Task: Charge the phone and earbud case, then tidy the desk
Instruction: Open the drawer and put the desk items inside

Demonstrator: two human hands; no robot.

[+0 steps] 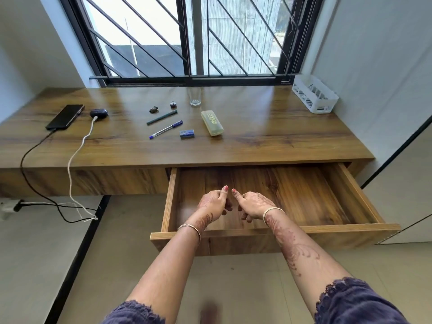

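The left hand (pixel 214 203) and right hand (pixel 253 204) hover side by side over the open drawer (pixel 327 195). Each grip is released: the fingers curl loosely downward around nothing and the thumbs point toward each other, almost meeting. The drawer stands pulled well out from under the desk (pixel 257 141).

On the desk's middle lie a blue pen (pixel 166 129) and a green pen (pixel 162 117), a small blue box (pixel 186 134) just right of the blue pen, and a pale glasses case (pixel 212 123) beyond it. Two earbuds (pixel 154 109) sit apart behind the pens, near a glass (pixel 195 97).

At the far left the phone (pixel 65 116) lies flat with a black cable (pixel 32 150) in its near end. Just beside it the earbud case (pixel 99 112) has a white cable (pixel 79 148) plugged in. Both cables drop off the desk's edge to the floor. A white basket (pixel 314 93) stands in the far right corner.
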